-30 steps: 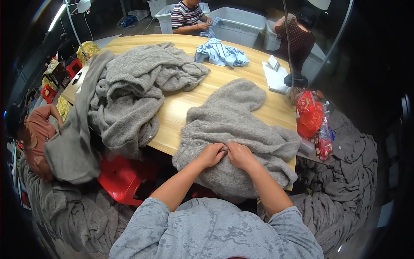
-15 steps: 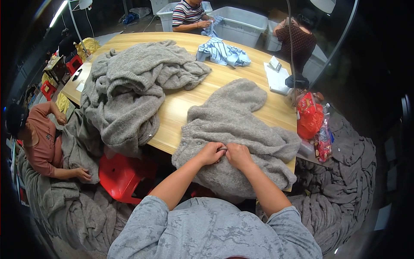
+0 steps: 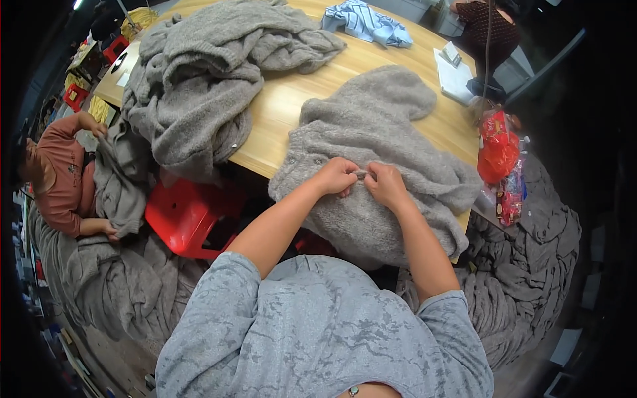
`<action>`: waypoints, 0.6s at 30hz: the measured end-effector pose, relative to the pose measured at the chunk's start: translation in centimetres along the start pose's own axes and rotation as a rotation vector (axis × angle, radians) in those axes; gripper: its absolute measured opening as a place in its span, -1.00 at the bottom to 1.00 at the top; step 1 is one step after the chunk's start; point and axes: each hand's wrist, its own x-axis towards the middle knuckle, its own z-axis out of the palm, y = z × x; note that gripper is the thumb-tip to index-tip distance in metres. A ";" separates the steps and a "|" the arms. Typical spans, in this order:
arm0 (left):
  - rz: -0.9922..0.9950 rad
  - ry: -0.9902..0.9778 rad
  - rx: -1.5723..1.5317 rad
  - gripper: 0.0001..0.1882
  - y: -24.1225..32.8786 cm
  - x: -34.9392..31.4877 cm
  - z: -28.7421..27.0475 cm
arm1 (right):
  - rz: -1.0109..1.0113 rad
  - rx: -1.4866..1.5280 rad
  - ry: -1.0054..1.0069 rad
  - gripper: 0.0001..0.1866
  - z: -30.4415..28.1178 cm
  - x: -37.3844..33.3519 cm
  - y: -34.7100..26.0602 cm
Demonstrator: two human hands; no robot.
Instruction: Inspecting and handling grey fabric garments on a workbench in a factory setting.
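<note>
A grey fuzzy knitted cardigan (image 3: 371, 123) lies spread at the near side of the wooden table, one sleeve stretched toward the far side. A small round button shows on it, left of my hands. My left hand (image 3: 339, 176) pinches the cardigan's edge between thumb and fingers. Close beside it, my right hand (image 3: 387, 182) pinches the same edge, and a short strip of knit spans the small gap between my fingertips. The remaining fingers of both hands are curled. Whether anything small sits under the fingertips is hidden.
A heap of grey knitwear (image 3: 199, 86) covers the table's left side. Beyond are a blue striped cloth (image 3: 367, 24) and papers (image 3: 454, 74). Red plastic bags (image 3: 497, 149) hang at the right edge. A red stool (image 3: 189, 215) and a seated co-worker (image 3: 65, 172) are at left.
My view has tipped down, so the table sits higher in the picture. Both hands still pinch the cardigan's edge, now a little farther apart. The co-worker at left has raised a piece of grey knitwear.
</note>
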 end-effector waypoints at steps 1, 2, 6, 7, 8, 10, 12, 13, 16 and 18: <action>0.016 0.016 -0.001 -0.85 0.1 0.0 -0.1 | -0.006 0.000 -0.008 -0.88 0.1 0.0 -0.1; 0.006 0.019 0.041 -0.84 0.1 0.1 -0.2 | -0.037 -0.038 0.014 -0.89 0.3 0.0 -0.1; 0.099 0.013 0.276 -0.83 -0.3 0.0 -0.4 | -0.105 -0.167 0.029 -0.91 0.9 0.0 -0.2; 0.088 0.045 0.275 -0.83 -0.5 0.0 -0.4 | -0.149 -0.146 0.023 -0.91 0.9 0.0 -0.1; 0.285 0.112 0.401 -0.82 -0.7 0.0 -0.4 | -0.137 -0.104 0.000 -0.90 0.8 0.0 -0.1; 0.399 0.118 0.524 -0.79 -1.0 0.0 -0.5 | -0.028 0.019 -0.042 -0.88 0.6 0.2 0.2; 0.363 0.097 0.467 -0.82 -1.2 0.0 -0.7 | 0.026 0.133 -0.110 -0.88 0.1 0.7 0.6; 0.314 0.043 0.406 -0.85 -1.2 0.0 -0.8 | 0.147 0.215 -0.196 -0.87 -0.1 1.0 0.8; 0.306 0.003 0.351 -0.87 -1.1 -0.3 -0.8 | 0.146 0.343 -0.269 -0.90 -0.3 1.7 1.3; 0.245 0.028 0.264 -0.89 -0.9 -0.5 -0.7 | 0.150 0.385 -0.285 -0.90 -0.2 1.9 1.6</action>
